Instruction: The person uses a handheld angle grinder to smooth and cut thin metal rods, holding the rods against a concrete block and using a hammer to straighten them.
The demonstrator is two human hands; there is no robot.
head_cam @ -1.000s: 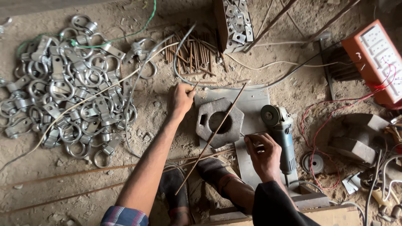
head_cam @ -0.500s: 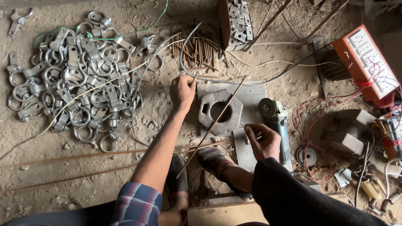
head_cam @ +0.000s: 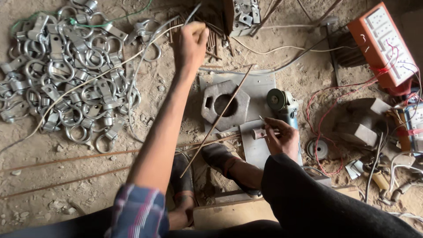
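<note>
The person sits on the dirt floor, both arms stretched out over a clutter of metal. The left hand reaches far forward to a bundle of short rusty rods lying near the top of the view; its fingers are bunched together at the rods, though whether they have closed on one cannot be told from this angle. The right hand stays close to the body, fingers curled around a small cylindrical metal piece held over a flat steel plate.

The risks sit close to that right hand. An angle grinder lies just beside it with its disc bare and facing up — if it is live, a slip of the wrist puts fingers on the wheel. A long thin rod lies slantwise across the hexagonal block with a round hole and runs down toward the sandalled feet; the outstretched left forearm passes near it and could knock it. Loose red wires trail from the orange switch box across the floor near the grinder — easy to snag. The heap of grey pipe clamps lies well to the left, apart from both hands.
</note>
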